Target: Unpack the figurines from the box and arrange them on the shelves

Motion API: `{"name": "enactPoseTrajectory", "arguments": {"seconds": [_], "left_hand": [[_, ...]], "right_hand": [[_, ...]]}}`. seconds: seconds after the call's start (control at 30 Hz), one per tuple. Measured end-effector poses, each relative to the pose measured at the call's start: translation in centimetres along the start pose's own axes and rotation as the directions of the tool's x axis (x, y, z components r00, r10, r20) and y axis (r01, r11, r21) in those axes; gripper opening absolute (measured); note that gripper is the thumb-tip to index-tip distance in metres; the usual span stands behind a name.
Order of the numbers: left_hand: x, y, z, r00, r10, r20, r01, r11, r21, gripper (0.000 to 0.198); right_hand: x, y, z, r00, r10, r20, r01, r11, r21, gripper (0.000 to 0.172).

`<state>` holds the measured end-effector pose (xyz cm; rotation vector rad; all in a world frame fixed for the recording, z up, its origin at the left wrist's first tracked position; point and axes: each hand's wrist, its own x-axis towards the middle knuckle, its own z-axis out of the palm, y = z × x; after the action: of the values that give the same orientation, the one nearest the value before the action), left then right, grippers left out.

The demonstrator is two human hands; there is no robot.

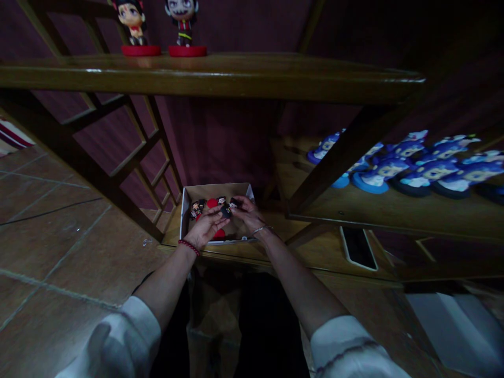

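Both my arms reach down into an open cardboard box (188, 195) on the lowest wooden shelf. The box holds several small figurines with red bases (196, 208). My left hand (205, 228) is curled over the figurines near the box's front, its fingers closed on a small dark figurine (225, 211). My right hand (244, 212) lies beside it at the box's right side, fingers bent and touching the same figurine; what it grips is too dark to make out. A red bead bracelet circles my left wrist, a thin bangle my right.
Two red-based figurines (140, 25) stand on the top shelf (244, 73). Several blue figurines (409, 168) lie on the middle shelf at right. A dark phone (357, 248) rests on the low shelf right of the box. Tiled floor spreads at left.
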<state>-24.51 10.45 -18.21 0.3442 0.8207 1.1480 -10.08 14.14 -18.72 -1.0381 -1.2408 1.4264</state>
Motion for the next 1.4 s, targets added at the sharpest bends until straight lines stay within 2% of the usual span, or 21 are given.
{"name": "enactPoseTrajectory", "arguments": {"seconds": [0.2, 0.63, 1.0, 1.4], "left_hand": [[-0.09, -0.11, 0.13, 1.0, 0.003, 0.014, -0.003, 1.0, 0.005, 0.02], [0.04, -0.15, 0.05, 1.0, 0.014, 0.012, -0.014, 1.0, -0.007, 0.02], [0.08, -0.41, 0.01, 0.999, 0.009, 0.042, -0.008, 1.0, -0.027, 0.02], [0.19, -0.57, 0.09, 0.999, 0.004, 0.043, -0.002, 0.999, -0.046, 0.019]], "right_hand": [[0.13, 0.33, 0.29, 0.998, -0.002, -0.058, 0.001, 1.0, -0.005, 0.044], [0.0, 0.11, 0.42, 0.997, -0.031, -0.068, 0.032, 0.999, 0.011, 0.041], [-0.08, 0.19, 0.26, 0.999, -0.029, -0.019, 0.029, 1.0, -0.008, 0.04], [0.15, 0.48, 0.05, 0.996, -0.061, -0.073, 0.057, 0.997, -0.054, 0.039]]}}
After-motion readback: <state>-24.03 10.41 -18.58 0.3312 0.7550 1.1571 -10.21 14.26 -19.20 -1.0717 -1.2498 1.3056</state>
